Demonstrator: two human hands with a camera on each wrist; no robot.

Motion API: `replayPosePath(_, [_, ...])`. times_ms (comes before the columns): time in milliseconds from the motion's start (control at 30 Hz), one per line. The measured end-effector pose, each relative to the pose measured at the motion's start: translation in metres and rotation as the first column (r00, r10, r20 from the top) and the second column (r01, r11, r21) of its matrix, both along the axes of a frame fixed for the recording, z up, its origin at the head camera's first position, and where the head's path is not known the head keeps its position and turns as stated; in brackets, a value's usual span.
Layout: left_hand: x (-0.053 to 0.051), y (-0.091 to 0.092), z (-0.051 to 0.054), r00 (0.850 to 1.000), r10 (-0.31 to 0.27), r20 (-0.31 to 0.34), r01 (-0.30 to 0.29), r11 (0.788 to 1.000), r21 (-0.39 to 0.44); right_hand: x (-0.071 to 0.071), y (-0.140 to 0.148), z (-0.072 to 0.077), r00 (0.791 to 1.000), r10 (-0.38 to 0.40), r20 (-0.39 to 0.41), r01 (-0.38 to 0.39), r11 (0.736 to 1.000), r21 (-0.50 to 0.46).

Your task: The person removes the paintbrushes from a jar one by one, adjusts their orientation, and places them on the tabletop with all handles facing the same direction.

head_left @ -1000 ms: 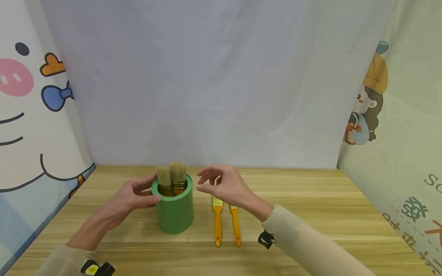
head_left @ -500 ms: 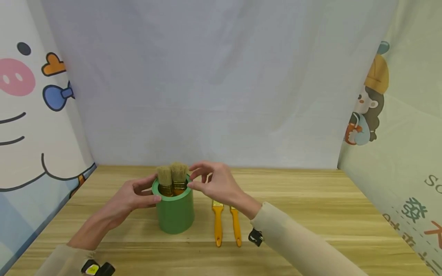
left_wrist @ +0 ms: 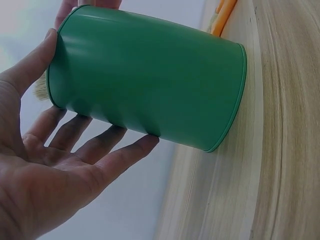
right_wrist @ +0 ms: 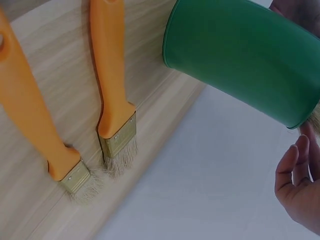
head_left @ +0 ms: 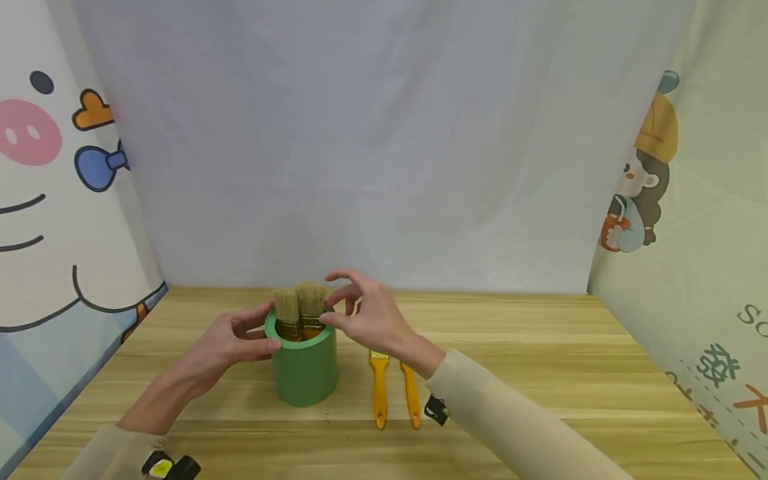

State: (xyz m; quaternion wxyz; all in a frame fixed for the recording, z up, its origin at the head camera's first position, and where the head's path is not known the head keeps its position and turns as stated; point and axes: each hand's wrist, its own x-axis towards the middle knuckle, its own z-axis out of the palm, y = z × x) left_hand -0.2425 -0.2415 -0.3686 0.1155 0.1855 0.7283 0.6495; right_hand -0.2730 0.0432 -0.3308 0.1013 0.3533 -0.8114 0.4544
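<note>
A green cylindrical can (head_left: 305,377) stands on the table, with two paintbrushes in it, bristles up: a left paintbrush (head_left: 286,307) and a right paintbrush (head_left: 311,298). My left hand (head_left: 231,340) holds the can from its left side, thumb at the rim and fingers spread along the wall, as the left wrist view shows. At the opposite side of the rim, my right hand (head_left: 373,317) pinches the edge of the right paintbrush by its metal band. The handles of both brushes are mostly hidden inside the can.
Two more paintbrushes with orange handles lie on the wooden table (head_left: 510,380) right of the can: a wider paintbrush (right_wrist: 111,75) and a narrower paintbrush (right_wrist: 37,105). A pale curtain (head_left: 384,147) hangs behind the table; printed cloths flank it.
My right hand has moved left from beyond the can to its rim, and its thumb and fingers have met the right paintbrush. The left hand and the can have stayed put.
</note>
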Motion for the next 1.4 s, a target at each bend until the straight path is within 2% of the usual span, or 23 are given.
replayPosePath(367, [0.001, 0.0, 0.0, 1.0, -0.011, -0.008, 0.011, 1.0, 0.008, 0.001, -0.009, 0.001, 1.0, 0.003, 0.015, -0.003, 1.0, 0.016])
replayPosePath(633, [0.001, 0.0, 0.001, 1.0, -0.005, 0.003, 0.005, 1.0, 0.0, 0.001, -0.015, 0.0, 1.0, -0.008, -0.02, 0.009, 0.996, 0.094])
replayPosePath(933, [0.001, 0.0, 0.001, 1.0, -0.004, -0.005, 0.004, 1.0, -0.009, -0.001, -0.019, -0.004, 0.998, -0.022, -0.061, 0.028, 0.994, 0.104])
replayPosePath(1400, [0.001, 0.0, 0.002, 1.0, -0.001, 0.002, 0.001, 1.0, -0.004, -0.002, -0.016, -0.003, 0.998, 0.009, -0.066, -0.002, 0.995, 0.103])
